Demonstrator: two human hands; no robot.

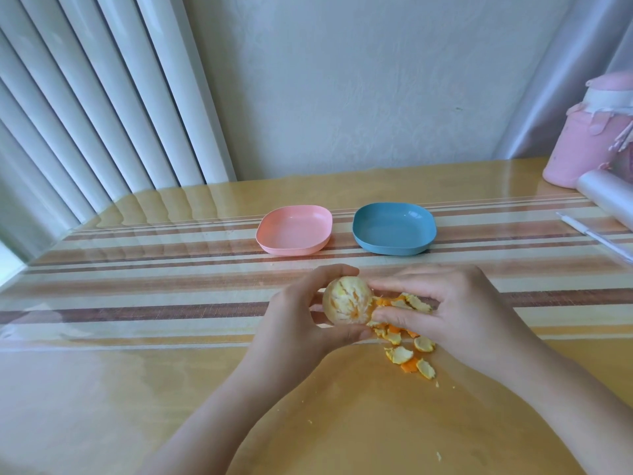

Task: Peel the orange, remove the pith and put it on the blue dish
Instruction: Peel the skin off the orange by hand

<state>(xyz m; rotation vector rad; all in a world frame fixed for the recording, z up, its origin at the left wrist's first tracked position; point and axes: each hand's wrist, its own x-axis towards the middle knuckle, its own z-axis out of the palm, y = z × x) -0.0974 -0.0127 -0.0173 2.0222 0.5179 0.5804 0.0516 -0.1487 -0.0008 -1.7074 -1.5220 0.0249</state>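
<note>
My left hand (301, 313) cups a peeled orange (347, 305) above a striped table (171, 286). My right hand's (455, 310) fingertips pinch at its side. Peel scraps (407, 354) lie beneath. Beyond sit a pink dish (294, 231) and a blue dish (394, 229), side by side.

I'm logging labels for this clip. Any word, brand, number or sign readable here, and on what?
None can be read. The pink dish, blue dish, pink flask and plastic roll show no print, and the orange shows no sticker.
</note>
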